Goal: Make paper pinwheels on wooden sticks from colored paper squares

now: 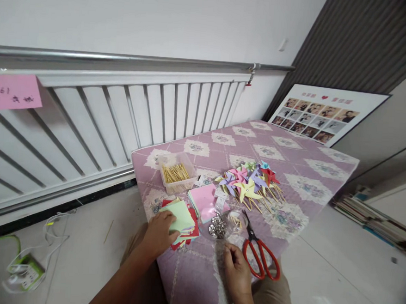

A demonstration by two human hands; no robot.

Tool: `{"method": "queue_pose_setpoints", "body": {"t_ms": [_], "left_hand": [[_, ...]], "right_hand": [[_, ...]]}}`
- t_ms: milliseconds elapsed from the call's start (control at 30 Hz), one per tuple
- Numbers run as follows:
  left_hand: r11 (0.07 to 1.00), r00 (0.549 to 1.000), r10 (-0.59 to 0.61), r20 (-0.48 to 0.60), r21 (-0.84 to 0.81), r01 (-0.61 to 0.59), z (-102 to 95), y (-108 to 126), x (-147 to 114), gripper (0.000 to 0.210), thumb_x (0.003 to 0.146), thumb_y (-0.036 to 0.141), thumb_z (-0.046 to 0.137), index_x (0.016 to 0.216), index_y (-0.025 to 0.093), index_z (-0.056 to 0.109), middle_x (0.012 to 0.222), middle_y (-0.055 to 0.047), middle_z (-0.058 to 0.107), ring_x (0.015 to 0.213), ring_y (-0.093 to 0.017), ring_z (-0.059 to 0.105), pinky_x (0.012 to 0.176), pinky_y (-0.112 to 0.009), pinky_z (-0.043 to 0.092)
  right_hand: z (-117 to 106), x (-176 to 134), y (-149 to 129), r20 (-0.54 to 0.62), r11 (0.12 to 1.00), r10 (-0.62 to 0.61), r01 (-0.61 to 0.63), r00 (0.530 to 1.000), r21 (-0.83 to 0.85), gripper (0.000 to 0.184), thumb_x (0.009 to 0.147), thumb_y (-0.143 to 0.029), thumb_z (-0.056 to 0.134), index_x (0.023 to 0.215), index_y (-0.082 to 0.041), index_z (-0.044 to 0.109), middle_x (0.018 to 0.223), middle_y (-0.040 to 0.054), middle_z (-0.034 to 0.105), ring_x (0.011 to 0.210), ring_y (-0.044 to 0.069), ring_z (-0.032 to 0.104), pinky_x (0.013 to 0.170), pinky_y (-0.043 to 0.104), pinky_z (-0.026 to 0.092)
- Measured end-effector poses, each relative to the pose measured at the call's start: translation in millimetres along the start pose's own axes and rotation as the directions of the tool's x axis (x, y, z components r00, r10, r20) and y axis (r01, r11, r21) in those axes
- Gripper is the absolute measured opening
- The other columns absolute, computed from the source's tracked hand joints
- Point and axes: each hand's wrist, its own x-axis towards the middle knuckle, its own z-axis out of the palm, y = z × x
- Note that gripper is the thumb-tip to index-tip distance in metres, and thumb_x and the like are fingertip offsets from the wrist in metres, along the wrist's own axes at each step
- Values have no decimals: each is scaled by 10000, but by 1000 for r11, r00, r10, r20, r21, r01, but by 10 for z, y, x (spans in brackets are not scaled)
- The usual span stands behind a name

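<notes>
My left hand rests on a stack of coloured paper squares, its thumb and fingers apart on the top light green sheet. Red sheets stick out below. My right hand is closed in a pinch over the purple patterned tablecloth; whatever sits between its fingertips is too small to make out. Just beyond it stands a clear tub of shiny metal pieces, beside a small round container of pale bits. Red-handled scissors lie right of this hand, blades pointing away.
Farther back are a plastic box of thin wooden sticks, pink paper squares and a heap of finished paper pinwheels. A white radiator lines the wall side. At the far end leans a photo board. A power strip lies on the floor.
</notes>
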Motion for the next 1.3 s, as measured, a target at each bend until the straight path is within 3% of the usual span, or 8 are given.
{"method": "queue_pose_setpoints", "body": {"t_ms": [767,1300], "left_hand": [[994,999,-12,42,-108,17,-112,0,41,324,744,293,622,1048,193,672,1187,-95,616,1114,-240,543,1015,-372,386],[985,999,43,21,-166,-39,11,-193,96,302,730,317,649,1010,209,683,1159,-82,622,1073,-241,558,980,-384,397]], "right_hand": [[0,1,15,20,999,-8,9,1000,-34,304,842,-444,506,899,-180,644,870,85,704,846,249,642,797,346,492],[2,-5,10,15,999,-20,21,1000,-51,301,838,-437,506,901,-179,648,871,81,706,846,249,645,798,349,500]]}}
